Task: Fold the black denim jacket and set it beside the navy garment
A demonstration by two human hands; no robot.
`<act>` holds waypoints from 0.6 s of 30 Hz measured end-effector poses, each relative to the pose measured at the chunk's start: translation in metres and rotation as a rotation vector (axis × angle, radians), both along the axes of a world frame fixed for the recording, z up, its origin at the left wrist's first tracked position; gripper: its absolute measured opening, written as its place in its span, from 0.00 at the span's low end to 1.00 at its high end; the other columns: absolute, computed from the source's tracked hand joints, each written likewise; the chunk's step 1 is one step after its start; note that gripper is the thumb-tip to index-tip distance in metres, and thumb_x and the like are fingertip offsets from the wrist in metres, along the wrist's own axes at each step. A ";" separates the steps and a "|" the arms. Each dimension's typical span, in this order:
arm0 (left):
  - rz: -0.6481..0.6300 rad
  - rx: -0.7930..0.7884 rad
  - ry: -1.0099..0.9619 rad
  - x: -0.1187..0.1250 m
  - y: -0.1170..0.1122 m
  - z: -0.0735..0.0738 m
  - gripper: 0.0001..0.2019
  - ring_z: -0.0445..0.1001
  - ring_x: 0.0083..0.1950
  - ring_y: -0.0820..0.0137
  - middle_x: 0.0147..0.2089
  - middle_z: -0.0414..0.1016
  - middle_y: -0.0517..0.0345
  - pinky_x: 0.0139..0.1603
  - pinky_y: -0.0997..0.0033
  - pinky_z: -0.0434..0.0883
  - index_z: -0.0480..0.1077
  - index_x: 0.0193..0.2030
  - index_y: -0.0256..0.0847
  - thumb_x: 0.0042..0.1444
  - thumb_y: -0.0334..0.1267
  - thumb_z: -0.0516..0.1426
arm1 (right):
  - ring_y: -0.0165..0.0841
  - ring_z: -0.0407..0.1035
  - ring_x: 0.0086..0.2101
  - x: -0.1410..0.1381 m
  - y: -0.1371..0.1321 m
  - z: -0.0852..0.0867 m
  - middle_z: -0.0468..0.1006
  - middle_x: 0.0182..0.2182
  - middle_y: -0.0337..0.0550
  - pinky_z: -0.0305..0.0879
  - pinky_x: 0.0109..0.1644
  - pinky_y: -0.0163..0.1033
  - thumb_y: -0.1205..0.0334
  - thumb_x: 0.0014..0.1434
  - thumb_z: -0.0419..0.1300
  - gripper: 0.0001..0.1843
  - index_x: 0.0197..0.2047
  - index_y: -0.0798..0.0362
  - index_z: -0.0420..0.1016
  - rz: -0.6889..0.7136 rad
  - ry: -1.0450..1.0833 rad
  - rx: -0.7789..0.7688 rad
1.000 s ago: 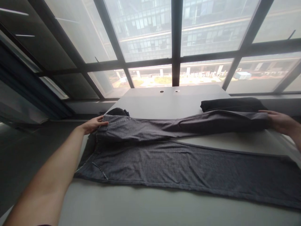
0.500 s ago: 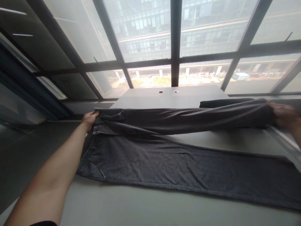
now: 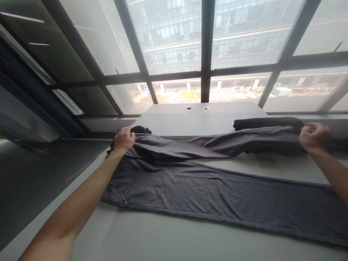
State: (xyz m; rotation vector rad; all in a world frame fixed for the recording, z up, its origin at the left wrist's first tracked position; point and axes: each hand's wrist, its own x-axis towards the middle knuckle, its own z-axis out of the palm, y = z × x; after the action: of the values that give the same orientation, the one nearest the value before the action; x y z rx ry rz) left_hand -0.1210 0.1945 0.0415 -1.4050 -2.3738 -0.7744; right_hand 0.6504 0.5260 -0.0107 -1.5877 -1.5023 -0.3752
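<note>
Dark grey trousers [image 3: 185, 185] lie sideways across the table, waist at the left and legs stretching right. My left hand [image 3: 125, 139] is closed on the waist end of the far leg, fingers bent over the cloth. At the other end, my right hand [image 3: 315, 137] is closed in a slightly blurred fist at the hem of that leg, which is lifted off the table. The near leg lies flat, its hem running out of view at the right edge. A slanted pocket seam shows near the waist; my left hand and folded cloth hide most of the waistband.
A dark rolled cloth [image 3: 266, 122] lies behind the far leg, near my right hand. Some black fabric [image 3: 140, 129] bunches behind my left hand. The pale table [image 3: 130, 235] has two round holes at its far end, below large windows. A dark blue curtain [image 3: 35, 83] hangs at left.
The far leg has dropped lower and sagged toward the table. My left hand has moved right with the waist folding over under it; my right hand has moved left. The camera view has shifted slightly.
</note>
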 end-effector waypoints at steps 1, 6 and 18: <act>-0.096 -0.029 0.094 0.025 -0.003 -0.007 0.24 0.62 0.68 0.58 0.69 0.65 0.36 0.71 0.49 0.56 0.63 0.67 0.22 0.71 0.38 0.51 | 0.47 0.69 0.47 -0.013 -0.017 0.001 0.78 0.43 0.71 0.64 0.52 0.51 0.64 0.63 0.55 0.21 0.51 0.72 0.78 0.015 -0.014 -0.019; -0.501 -0.206 0.228 0.152 -0.036 -0.063 0.23 0.61 0.73 0.61 0.71 0.67 0.47 0.74 0.55 0.56 0.65 0.70 0.38 0.70 0.40 0.50 | 0.45 0.66 0.58 -0.098 -0.142 -0.018 0.75 0.56 0.57 0.58 0.66 0.50 0.52 0.67 0.51 0.22 0.55 0.55 0.76 0.581 -0.137 -0.054; -0.531 -0.491 0.158 0.190 -0.090 -0.106 0.28 0.42 0.80 0.51 0.80 0.44 0.60 0.74 0.35 0.49 0.54 0.76 0.57 0.72 0.55 0.47 | 0.45 0.44 0.73 -0.120 -0.270 -0.080 0.49 0.75 0.45 0.46 0.74 0.60 0.40 0.72 0.47 0.34 0.75 0.45 0.57 0.926 -0.522 -0.555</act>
State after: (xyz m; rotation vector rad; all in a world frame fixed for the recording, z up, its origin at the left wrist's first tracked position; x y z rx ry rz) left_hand 0.0692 0.1045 -0.0645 -2.2521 -2.1682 -0.1590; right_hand 0.5308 0.2562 -0.0910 -1.0068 -2.7187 0.2051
